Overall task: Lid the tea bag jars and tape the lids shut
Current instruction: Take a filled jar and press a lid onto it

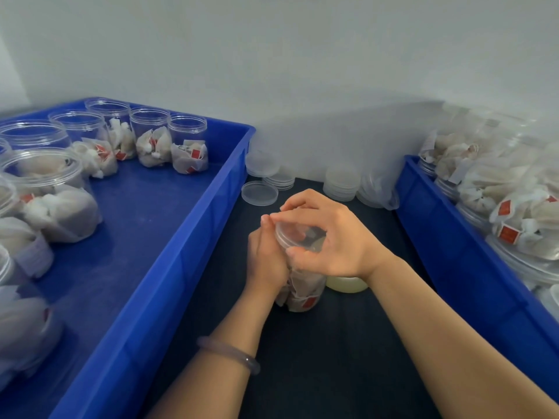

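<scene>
2 hands close a tea bag jar on the table.
On the dark table (332,358) stands the jar (302,297): the left hand (264,261) wraps its side, and the right hand (332,240) grips the clear lid (298,234) on top, fingers curled round the rim. Beyond both hands lie loose lids (259,193); left of the left hand, a blue tray (181,252) holds open jars (187,140).

Dark table (332,358): left crate (196,237), right crate (453,252), lids (259,193), jar (299,294).
</scene>
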Demonstrator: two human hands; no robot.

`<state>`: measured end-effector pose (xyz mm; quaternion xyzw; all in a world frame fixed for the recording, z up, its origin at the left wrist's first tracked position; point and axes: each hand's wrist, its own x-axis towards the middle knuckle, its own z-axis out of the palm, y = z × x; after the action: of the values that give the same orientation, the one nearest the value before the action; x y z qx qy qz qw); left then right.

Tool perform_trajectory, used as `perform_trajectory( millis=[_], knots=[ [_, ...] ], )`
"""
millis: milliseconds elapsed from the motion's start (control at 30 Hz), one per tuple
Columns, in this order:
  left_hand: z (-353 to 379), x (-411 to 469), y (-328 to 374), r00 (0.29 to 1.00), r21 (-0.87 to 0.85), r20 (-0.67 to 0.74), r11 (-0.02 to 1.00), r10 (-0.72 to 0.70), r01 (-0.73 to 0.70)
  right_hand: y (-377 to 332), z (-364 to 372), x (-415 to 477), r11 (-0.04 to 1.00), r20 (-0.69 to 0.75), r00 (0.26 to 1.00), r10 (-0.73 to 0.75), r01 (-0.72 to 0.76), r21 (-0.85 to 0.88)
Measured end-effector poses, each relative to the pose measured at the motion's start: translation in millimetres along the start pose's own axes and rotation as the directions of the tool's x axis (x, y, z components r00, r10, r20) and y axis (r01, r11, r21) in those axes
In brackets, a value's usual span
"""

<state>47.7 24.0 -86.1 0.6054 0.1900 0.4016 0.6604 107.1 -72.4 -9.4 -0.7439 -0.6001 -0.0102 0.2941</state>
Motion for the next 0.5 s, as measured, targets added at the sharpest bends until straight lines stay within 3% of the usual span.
perform_trajectory(
  millis=[133,233,333,500],
  knots=[
    [-7.4,5.5,1.6,0.993,0.039,0.118,0.999,-0.007,0.002,3.5,-1.3,-0.7,0.997,0.027,1.000,0.000,-0.003,0.080],
    [-9.7,4.3,2.4,0.981,0.220,0.171,0.967,0.091,-0.128,4.7,-2.5,-2.8,0.999,0.067,0.997,-0.033,0.033,0.006],
    [-8.0,4.5,-4.9,0.969,0.397,0.148,0.885,0.199,-0.242,3.6,-4.2,-2.1,0.997,0.101,0.994,-0.039,0.045,-0.064],
    [3.8,4.5,-10.8,0.986,0.595,0.049,0.788,0.162,-0.159,-8.6,6.8,-4.4,0.962,0.007,0.991,0.131,-0.125,-0.244]
  ],
)
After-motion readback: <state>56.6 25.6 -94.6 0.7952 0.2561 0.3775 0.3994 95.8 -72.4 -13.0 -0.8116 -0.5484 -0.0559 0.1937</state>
